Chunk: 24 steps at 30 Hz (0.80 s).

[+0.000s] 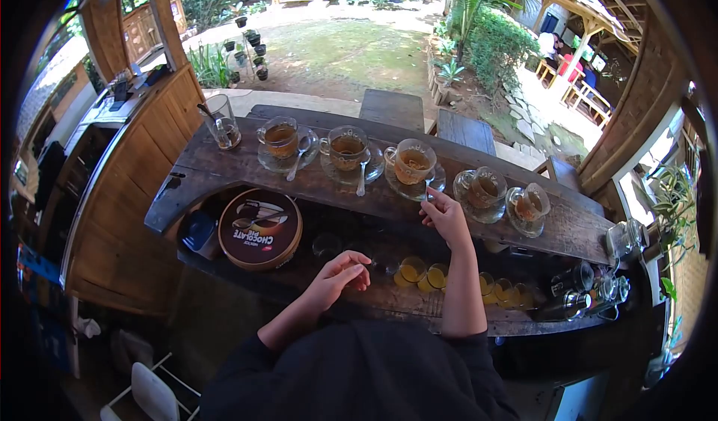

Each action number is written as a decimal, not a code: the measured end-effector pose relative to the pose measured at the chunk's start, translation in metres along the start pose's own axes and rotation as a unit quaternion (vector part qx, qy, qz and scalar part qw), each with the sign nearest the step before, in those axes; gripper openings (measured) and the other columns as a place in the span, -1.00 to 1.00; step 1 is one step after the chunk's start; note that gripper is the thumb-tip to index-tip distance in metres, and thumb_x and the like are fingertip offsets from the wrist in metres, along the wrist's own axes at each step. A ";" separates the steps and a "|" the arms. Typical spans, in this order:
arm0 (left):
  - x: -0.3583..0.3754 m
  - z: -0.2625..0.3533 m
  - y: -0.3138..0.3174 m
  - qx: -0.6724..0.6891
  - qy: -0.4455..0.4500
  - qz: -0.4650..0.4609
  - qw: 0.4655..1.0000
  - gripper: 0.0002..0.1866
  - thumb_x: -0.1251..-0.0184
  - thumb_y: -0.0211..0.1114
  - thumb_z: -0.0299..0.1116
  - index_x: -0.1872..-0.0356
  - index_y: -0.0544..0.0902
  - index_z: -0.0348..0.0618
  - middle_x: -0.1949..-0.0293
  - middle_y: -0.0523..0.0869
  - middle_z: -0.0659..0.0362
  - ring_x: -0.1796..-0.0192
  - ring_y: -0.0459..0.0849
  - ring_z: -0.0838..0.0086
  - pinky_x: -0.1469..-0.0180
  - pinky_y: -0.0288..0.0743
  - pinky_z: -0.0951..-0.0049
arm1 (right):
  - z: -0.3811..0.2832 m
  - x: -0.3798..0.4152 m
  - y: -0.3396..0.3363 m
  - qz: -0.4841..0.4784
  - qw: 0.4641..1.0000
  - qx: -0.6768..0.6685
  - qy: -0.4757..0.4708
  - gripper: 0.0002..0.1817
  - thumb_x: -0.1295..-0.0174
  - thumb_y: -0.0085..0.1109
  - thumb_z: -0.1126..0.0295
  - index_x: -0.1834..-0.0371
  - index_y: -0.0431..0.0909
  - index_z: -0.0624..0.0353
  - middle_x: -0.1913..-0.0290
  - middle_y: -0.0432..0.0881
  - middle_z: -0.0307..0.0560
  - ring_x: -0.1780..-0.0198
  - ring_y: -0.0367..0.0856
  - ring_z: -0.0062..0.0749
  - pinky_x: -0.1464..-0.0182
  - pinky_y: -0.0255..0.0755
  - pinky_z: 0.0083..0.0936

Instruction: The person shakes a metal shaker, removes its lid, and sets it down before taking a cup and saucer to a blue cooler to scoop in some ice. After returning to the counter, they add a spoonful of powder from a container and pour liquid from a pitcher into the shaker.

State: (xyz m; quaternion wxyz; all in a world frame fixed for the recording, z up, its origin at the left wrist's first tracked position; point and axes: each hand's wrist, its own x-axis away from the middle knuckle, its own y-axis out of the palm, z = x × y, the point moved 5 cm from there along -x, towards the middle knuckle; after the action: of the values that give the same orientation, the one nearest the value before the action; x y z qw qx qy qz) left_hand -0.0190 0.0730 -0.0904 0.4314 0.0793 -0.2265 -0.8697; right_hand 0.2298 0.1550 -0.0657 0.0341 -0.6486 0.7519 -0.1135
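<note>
My right hand (445, 217) pinches the handle of a teaspoon (427, 190) at the saucer of the third glass cup (414, 164), which holds amber liquid. Below the counter's upper level, my left hand (340, 277) is loosely curled with nothing visible in it. Two more filled cups, a middle one (348, 149) and a left one (281, 138), stand on glass saucers, each with a spoon (362, 179) beside the cup. To the right of my right hand are a fourth cup (486, 188) and a fifth cup (529, 203), also on saucers.
A tall glass (222, 126) with a spoon stands at the left end. On the dark lower shelf are a round chocolate pie tin (259, 228), several glasses of yellow contents (432, 277), and a flask (562, 306). Glass jars (627, 240) stand at the right end.
</note>
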 end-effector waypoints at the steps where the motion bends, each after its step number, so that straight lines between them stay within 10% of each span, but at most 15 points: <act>1: 0.001 0.001 -0.001 0.001 0.003 0.000 1.000 -0.82 -0.45 -0.04 -0.37 0.03 0.45 -0.14 0.31 0.59 0.19 0.25 0.56 0.59 0.13 0.45 0.56 | 0.001 0.000 0.000 -0.006 1.000 -0.001 -0.002 -0.43 -0.24 0.14 0.36 -0.31 0.27 0.27 0.43 0.60 -0.22 0.51 0.52 -0.68 0.42 0.43 -0.72; 13: 0.007 0.010 -0.011 -0.022 -0.004 -0.038 0.999 -0.80 -0.44 -0.01 -0.34 0.03 0.46 -0.16 0.32 0.61 0.16 0.26 0.57 0.56 0.15 0.45 0.56 | 0.010 0.047 -0.020 0.150 0.979 -0.085 -0.108 -0.51 -0.30 0.09 0.36 -0.28 0.26 0.19 0.30 0.54 -0.16 0.42 0.56 -0.58 0.35 0.47 -0.68; 24: -0.019 -0.041 0.037 -0.001 -0.095 -0.298 0.950 -0.78 -0.41 -0.02 -0.42 0.01 0.45 -0.25 0.29 0.61 0.10 0.23 0.58 0.49 0.11 0.44 0.48 | 0.024 0.227 -0.131 0.456 0.861 0.043 -0.220 -0.59 -0.29 0.03 0.53 -0.21 0.28 0.22 0.14 0.49 -0.12 0.22 0.53 -0.57 0.18 0.40 -0.68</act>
State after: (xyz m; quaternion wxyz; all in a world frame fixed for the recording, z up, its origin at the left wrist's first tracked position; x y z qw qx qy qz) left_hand 0.0326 0.0552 -0.1105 0.1291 0.0594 -0.2313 -0.9625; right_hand 0.3260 -0.0888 -0.0390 0.2739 -0.2390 0.9312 0.0282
